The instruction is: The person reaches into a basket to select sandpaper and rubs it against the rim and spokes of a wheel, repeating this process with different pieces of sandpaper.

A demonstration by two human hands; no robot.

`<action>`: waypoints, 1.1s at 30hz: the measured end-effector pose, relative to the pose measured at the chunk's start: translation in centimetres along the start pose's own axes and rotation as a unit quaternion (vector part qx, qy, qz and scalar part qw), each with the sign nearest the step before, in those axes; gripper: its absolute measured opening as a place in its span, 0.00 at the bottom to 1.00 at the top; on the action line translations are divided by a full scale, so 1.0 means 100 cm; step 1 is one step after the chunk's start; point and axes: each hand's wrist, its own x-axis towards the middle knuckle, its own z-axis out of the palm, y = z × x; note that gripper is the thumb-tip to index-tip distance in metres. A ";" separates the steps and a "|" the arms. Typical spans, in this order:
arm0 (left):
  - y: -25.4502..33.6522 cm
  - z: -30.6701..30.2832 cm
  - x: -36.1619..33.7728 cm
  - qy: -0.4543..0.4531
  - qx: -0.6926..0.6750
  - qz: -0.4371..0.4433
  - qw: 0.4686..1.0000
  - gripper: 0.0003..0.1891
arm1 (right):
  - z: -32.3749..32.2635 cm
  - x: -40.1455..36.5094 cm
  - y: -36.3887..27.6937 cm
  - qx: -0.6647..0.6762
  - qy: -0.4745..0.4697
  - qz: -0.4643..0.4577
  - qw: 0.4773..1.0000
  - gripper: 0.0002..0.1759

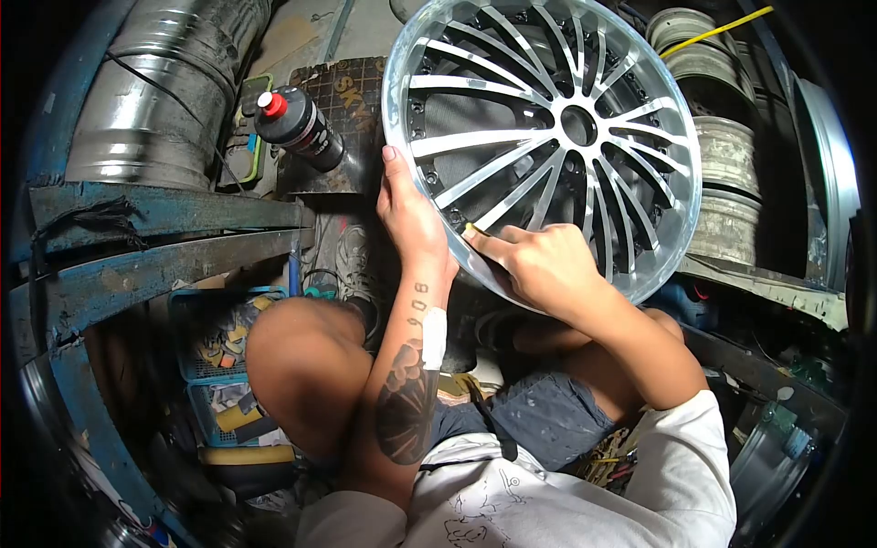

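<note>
A multi-spoke alloy wheel rim [577, 93] with bright spokes and dark gaps is tilted up in front of me. My left hand [411, 217] grips its lower left edge, thumb along the outer lip and the other fingers hidden behind. At the lower left of the barrel, my right hand [546, 260] presses a small yellowish piece, like folded sandpaper [470, 230], against the inner lip near the spoke ends. Its fingers are pinched, and most of the piece is covered by them.
A dark bottle with a red cap [315, 137] stands on a brown board [352, 100] left of the rim. Stacked metal wheels [722, 173] are at right, large metal cylinders [155, 91] at left. Blue baskets [192, 365] with scraps sit below, beside a blue frame [164, 260].
</note>
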 end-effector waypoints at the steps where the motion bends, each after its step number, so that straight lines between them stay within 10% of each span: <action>1: 0.000 -0.001 0.000 0.003 -0.004 0.001 1.000 0.30 | 0.001 -0.003 0.001 0.000 0.001 -0.001 1.000 0.24; 33: 0.002 0.002 -0.003 -0.012 -0.005 0.004 1.000 0.29 | 0.002 0.005 -0.003 0.007 0.050 -0.012 0.999 0.23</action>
